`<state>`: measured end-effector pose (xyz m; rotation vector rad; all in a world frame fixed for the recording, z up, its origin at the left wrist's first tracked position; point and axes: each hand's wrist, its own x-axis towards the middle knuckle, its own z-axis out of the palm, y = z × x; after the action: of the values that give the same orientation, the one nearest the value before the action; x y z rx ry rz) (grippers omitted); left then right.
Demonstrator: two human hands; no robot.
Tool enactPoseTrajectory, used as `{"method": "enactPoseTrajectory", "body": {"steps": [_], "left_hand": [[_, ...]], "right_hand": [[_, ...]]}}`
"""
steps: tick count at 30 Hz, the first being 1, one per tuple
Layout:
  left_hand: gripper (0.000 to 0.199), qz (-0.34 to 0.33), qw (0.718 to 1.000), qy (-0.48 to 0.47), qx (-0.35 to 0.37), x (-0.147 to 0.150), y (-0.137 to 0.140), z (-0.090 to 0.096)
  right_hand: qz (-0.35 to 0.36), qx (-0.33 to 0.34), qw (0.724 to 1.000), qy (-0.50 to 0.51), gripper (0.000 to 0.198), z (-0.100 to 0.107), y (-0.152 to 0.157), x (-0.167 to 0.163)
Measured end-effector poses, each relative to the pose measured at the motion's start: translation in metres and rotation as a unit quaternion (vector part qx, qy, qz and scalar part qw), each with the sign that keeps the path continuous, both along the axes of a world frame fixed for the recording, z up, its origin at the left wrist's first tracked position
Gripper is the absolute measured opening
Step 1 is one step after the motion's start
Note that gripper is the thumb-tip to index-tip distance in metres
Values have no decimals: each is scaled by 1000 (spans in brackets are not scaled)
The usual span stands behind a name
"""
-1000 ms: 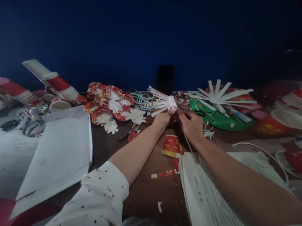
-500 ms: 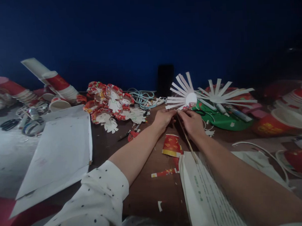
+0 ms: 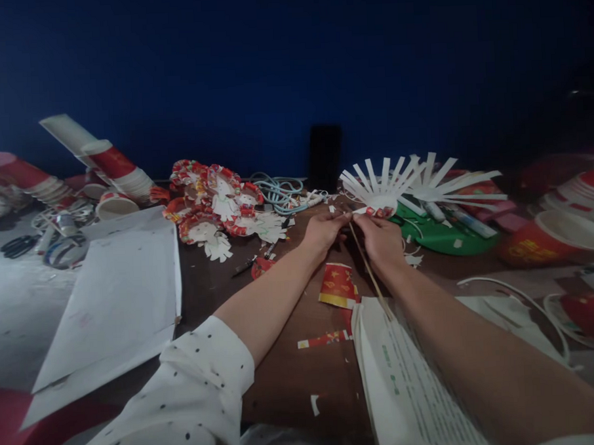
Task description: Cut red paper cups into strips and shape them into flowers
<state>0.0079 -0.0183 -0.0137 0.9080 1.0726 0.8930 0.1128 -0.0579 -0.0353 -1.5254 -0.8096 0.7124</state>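
My left hand (image 3: 326,233) and my right hand (image 3: 380,240) meet over the middle of the table, fingertips pinched close together. Just above them is a paper cup cut into white strips (image 3: 385,191), which fan upward and outward. A bit of its red printed outside shows by the right fingertips. Both hands appear to grip its near edge. A thin stick (image 3: 368,265) slants from between the fingers down to a printed booklet (image 3: 407,382); which hand touches it is hidden. Behind the right hand lies another cup cut into strips (image 3: 438,187).
Red paper cutouts with white figures (image 3: 222,206) are heaped at left of centre, near a blue cord (image 3: 276,190). White sheets (image 3: 117,289) lie left. Stacked cups (image 3: 115,168) lean behind them. A red cup piece (image 3: 337,283) lies below my hands. A red cup (image 3: 556,237) lies right.
The cut cup in my hands has turned and tipped; its strips now fan upward and to the right, overlapping the other cup's. Both hands stay in nearly the same place.
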Motion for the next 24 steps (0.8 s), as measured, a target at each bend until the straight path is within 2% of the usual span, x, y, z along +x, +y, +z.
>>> {"method": "enactPoseTrajectory", "body": {"steps": [10, 16, 24], "left_hand": [[20, -36, 998, -47, -30, -6, 7, -2], [25, -36, 996, -72, -41, -8, 9, -3], [21, -34, 994, -94, -40, -8, 9, -4]], "right_hand": [[83, 7, 996, -28, 38, 13, -13, -6], [87, -15, 993, -79, 39, 15, -12, -4], [53, -33, 997, -52, 39, 21, -13, -5]]}}
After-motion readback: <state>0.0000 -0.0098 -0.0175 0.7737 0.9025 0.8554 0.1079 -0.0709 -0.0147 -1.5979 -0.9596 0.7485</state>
